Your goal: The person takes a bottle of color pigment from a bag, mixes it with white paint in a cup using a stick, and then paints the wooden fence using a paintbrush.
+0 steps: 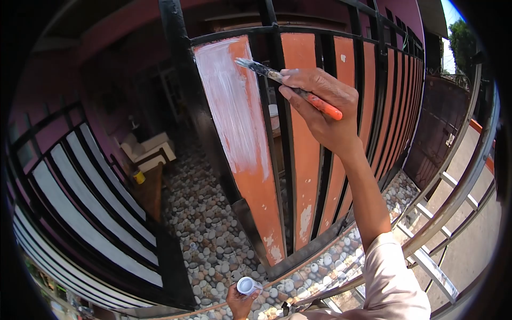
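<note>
My right hand (325,101) is closed around a paintbrush (269,72) with an orange handle end and a paint-stained ferrule. Its bristles are at the upper right part of an orange gate panel (258,205). White paint (226,101) covers much of that panel's upper half in streaks, with orange showing along the right edge and below. Low in the view, my left hand (240,303) grips a small paint cup (247,286) with pale paint inside. The cup is upright, well below the brush.
Black bars (285,133) frame more orange slats (301,154) to the right, some with chipped patches. White slats (69,186) fill the gate leaf at left. Pebbled flooring (213,234) lies between. A metal railing (453,197) runs close on my right. A sofa (146,149) stands inside.
</note>
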`<state>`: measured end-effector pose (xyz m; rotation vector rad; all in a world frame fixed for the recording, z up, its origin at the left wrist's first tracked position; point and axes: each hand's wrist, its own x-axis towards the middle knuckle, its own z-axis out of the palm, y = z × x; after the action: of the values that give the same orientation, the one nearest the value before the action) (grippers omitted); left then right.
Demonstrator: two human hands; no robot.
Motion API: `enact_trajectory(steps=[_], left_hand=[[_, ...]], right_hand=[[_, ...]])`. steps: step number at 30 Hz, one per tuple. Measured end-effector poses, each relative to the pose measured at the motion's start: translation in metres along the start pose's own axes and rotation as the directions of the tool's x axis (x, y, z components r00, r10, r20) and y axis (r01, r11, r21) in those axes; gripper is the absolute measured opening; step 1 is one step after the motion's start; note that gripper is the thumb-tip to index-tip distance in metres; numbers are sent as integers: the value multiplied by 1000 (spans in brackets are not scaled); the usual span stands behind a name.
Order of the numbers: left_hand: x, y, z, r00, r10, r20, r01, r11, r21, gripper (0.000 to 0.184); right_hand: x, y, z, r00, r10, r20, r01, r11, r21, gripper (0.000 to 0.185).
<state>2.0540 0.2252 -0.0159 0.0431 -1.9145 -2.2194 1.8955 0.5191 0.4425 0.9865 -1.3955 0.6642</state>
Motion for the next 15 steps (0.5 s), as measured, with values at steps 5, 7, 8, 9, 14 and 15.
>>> enact_trajectory(steps=[5, 7, 8, 9, 14, 15], left_hand=[[-2, 2, 1, 999, 39, 18, -38, 998, -46, 55], [-2, 10, 5, 999, 34, 11, -34, 999, -26, 56], [-2, 16, 7, 1000, 31, 6, -31, 1000, 2, 57], [-3, 22, 8, 1000, 28, 5, -28, 1000, 3, 57], [-2, 42, 8, 1000, 24, 9, -24, 997, 75, 60], [-2, 42, 8, 1000, 21, 7, -22, 997, 75, 60]], right_hand=[[-21, -8, 8, 961, 175, 214, -181, 983, 8, 21], [-43, -22, -1, 922, 187, 339, -192, 981, -18, 20], [-48, -24, -4, 869, 202, 451, -203, 978, -47, 19], [-47, -23, -8, 868, 204, 453, -206, 978, -46, 19], [-11, -17, -7, 985, 91, 148, -97, 995, 31, 15], [-3, -15, -4, 993, 53, 103, -54, 999, 2, 17]])
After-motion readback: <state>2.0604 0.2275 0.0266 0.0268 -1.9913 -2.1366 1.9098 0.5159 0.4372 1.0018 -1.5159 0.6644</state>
